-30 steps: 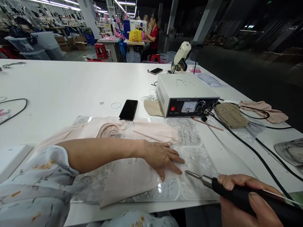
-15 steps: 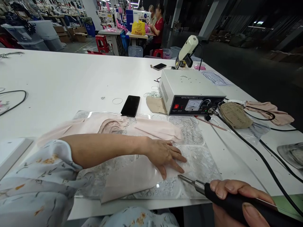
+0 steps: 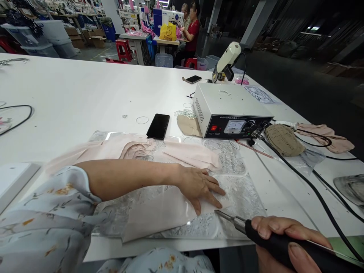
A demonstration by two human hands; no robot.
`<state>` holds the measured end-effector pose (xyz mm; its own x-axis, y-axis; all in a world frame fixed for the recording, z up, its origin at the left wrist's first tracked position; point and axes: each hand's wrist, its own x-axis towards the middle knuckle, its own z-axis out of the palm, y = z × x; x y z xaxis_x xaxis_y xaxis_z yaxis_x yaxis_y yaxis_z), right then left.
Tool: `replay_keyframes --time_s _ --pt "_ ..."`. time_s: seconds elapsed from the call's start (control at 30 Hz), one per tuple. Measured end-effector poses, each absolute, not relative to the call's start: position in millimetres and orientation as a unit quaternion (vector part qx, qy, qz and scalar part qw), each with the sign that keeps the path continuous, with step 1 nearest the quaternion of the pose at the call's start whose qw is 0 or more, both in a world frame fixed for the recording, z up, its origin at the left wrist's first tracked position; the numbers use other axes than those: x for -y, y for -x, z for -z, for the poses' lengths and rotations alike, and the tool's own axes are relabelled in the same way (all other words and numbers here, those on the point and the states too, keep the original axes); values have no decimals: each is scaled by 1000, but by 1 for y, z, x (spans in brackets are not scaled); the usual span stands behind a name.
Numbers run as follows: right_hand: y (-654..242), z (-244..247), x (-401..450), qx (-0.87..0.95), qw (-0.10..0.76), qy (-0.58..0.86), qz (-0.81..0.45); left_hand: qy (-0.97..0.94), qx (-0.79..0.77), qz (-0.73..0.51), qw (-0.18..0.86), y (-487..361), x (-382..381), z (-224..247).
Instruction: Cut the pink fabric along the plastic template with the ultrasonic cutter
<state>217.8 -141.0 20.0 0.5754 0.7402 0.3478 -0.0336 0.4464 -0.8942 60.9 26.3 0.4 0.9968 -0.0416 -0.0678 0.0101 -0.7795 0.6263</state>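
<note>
My left hand (image 3: 200, 187) lies flat with spread fingers on a pale pink fabric piece (image 3: 156, 214), pressing it to a clear, patterned mat (image 3: 239, 197). My right hand (image 3: 290, 239) wraps round the black handle of a handheld ultrasonic cutter (image 3: 273, 237). The cutter's slim metal tip is beside the fabric's right edge, just below my left fingertips; whether it touches the fabric I cannot tell. Beyond my left forearm lie a stack of pink fabric pieces (image 3: 136, 147) and another folded pink piece (image 3: 193, 154).
A white control box (image 3: 233, 110) with a dial stands at the back right; its black cable (image 3: 307, 182) curves past my right hand. A black phone (image 3: 158, 126), brown cardboard patterns (image 3: 284, 140) and a glass (image 3: 351, 187) sit around the mat. Two people work at sewing machines beyond the table.
The view has shifted very slightly. Both hands, the fabric and the cutter keep nearly the same places.
</note>
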Motion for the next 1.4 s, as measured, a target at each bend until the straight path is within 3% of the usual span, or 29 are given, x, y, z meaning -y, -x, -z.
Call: replay_keyframes --time_s 0.23,0.67,1.03,1.4 --pt "-208 -25 141 395 770 424 -266 -952 20 55 300 -62 -26 -3" --pt "-210 -19 145 417 749 438 -272 -930 -30 49 364 -64 -25 -8" --pt "-198 -22 144 421 744 429 -292 -934 -16 45 353 -63 -25 -6" --pt "-199 -22 147 432 737 417 -309 -968 51 49 241 -63 -26 -2"
